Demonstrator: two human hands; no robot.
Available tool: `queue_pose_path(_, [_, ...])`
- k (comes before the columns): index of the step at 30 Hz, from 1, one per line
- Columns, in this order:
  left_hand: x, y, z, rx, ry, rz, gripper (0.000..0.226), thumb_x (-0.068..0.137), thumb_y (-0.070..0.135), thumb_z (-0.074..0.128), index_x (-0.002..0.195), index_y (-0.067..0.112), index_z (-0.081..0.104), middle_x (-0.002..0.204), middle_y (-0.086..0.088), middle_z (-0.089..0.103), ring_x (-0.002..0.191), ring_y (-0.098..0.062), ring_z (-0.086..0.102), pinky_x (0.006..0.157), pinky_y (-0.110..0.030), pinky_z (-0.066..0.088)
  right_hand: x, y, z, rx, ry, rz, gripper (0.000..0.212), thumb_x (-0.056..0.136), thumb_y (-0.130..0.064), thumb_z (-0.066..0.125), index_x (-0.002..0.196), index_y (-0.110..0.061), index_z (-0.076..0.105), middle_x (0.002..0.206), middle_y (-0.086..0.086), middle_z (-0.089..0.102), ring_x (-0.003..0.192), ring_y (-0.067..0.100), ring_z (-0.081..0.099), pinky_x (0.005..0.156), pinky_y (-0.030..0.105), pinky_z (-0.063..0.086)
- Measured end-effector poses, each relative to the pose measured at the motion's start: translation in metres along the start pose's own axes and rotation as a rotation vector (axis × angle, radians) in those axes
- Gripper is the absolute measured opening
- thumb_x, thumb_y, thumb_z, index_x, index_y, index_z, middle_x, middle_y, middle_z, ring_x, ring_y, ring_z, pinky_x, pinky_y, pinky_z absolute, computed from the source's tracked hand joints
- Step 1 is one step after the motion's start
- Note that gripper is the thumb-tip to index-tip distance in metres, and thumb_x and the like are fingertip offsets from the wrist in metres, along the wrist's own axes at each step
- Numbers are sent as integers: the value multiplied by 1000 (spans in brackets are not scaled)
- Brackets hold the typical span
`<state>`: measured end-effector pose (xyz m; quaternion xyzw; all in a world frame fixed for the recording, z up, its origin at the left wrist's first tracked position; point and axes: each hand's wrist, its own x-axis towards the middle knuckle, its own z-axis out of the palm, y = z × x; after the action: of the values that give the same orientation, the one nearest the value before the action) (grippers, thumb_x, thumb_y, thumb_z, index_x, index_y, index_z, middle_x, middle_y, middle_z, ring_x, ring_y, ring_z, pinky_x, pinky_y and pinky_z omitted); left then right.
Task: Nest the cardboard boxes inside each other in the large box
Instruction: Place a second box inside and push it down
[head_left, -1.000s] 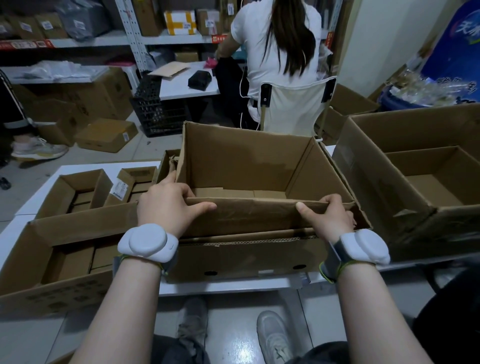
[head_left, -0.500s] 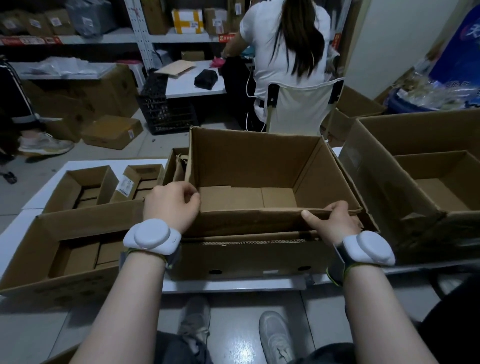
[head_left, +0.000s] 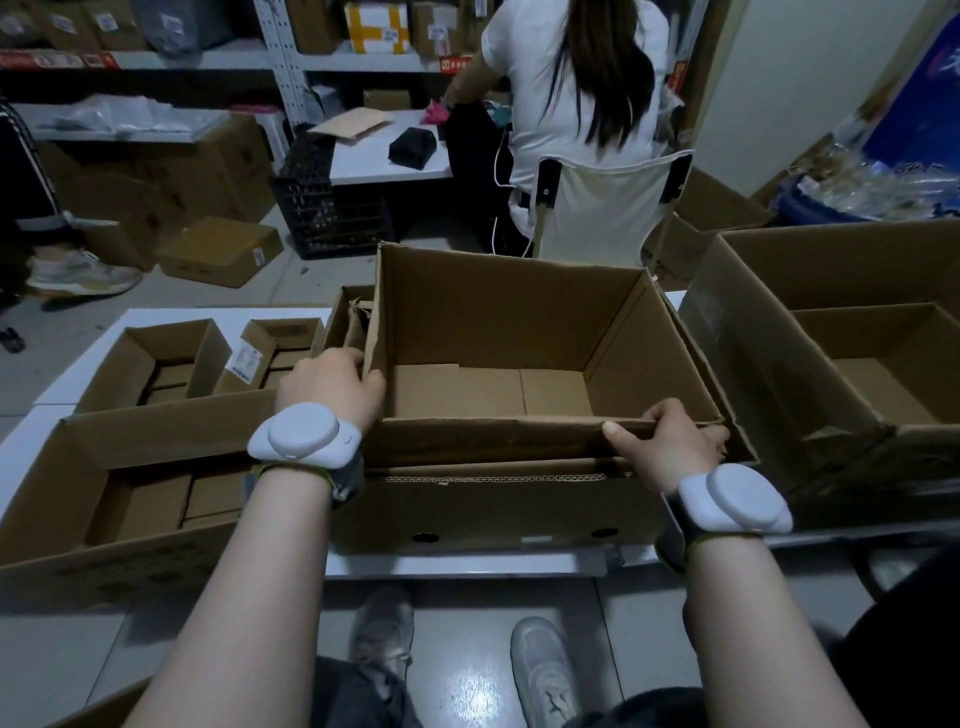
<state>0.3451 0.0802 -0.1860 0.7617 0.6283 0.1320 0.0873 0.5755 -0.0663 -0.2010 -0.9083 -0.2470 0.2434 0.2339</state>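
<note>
An open brown inner box (head_left: 509, 312) sits partly down inside a wider outer box (head_left: 493, 506) at the table's front edge. My left hand (head_left: 327, 387) grips the inner box at its near left corner, fingers curled over the left wall. My right hand (head_left: 667, 444) pinches the near wall's top edge at the right. At the right stands a large box (head_left: 753, 332) with a smaller box (head_left: 883, 353) inside it. A long box (head_left: 156, 431) with small boxes in it lies at the left.
Two small open boxes (head_left: 171, 353) (head_left: 275, 348) stand on the white table (head_left: 467, 564) behind the long box. A person sits on a white chair (head_left: 602, 213) just beyond the table. A black crate (head_left: 332, 208), floor boxes and shelves lie farther back.
The inner box has sunk lower into the outer box. My left hand slid from the near wall to the left corner; my right hand kept its hold on the near edge.
</note>
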Motion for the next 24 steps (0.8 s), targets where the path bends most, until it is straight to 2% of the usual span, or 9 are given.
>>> queue_pose_path(5, [3,-6,0,-20,-57,22,36,96,37,47,118,16,65,99,-10,70,92,-30,64,67,-30,46,-3,-5,-3,-19,6,39,48,86,-43,64,124,-17,50,155,27,-11,142,47,10,114,50,20])
queue_pose_path(8, [2,-9,-3,-75,-98,44,44,97,45,42,126,17,61,104,-10,70,97,-28,63,76,-32,51,-5,-6,-2,-56,69,-11,51,85,-37,66,128,-17,47,156,19,-20,145,42,-5,116,51,16])
queue_pose_path(10, [2,-12,-5,-148,-125,50,45,99,45,36,113,16,67,90,-11,70,89,-28,64,72,-32,48,-5,-6,1,-99,98,-81,40,86,-34,65,121,-17,53,159,14,-10,146,37,-6,115,51,19])
queue_pose_path(13, [4,-19,-7,-244,-168,46,55,100,43,33,75,6,65,71,-15,65,75,-31,62,71,-38,49,-4,-7,5,-213,5,-121,32,90,-36,59,118,-20,56,147,15,34,144,39,7,111,52,24])
queue_pose_path(16, [5,-24,-7,-259,-191,59,49,100,40,35,63,17,56,62,-9,57,68,-26,57,71,-35,48,-6,-11,8,-291,-37,-125,34,92,-37,54,124,-23,54,143,14,40,143,41,9,111,54,23])
queue_pose_path(18, [4,-27,-7,-268,-216,61,42,100,41,36,72,21,60,63,-4,56,72,-24,58,74,-35,49,-12,-17,14,-343,-49,-138,35,93,-35,52,128,-27,53,147,14,35,143,42,7,113,55,17])
queue_pose_path(20, [4,-29,-7,-299,-226,54,34,100,43,35,92,28,65,70,-4,58,82,-27,61,79,-36,51,-20,-26,21,-349,-53,-154,37,94,-31,51,131,-30,52,150,11,31,144,40,6,115,59,11])
queue_pose_path(22, [1,-32,-10,-335,-244,38,39,100,43,34,110,26,67,85,-9,66,94,-30,61,84,-38,50,-31,-37,32,-334,-57,-188,39,93,-29,49,132,-31,51,150,10,31,144,39,5,115,60,5])
queue_pose_path(24, [-3,-33,-10,-365,-265,8,41,100,41,34,119,23,66,106,-13,68,108,-33,58,93,-40,48,-42,-46,41,-320,-56,-229,40,92,-33,49,132,-29,51,150,10,32,145,38,4,115,61,2])
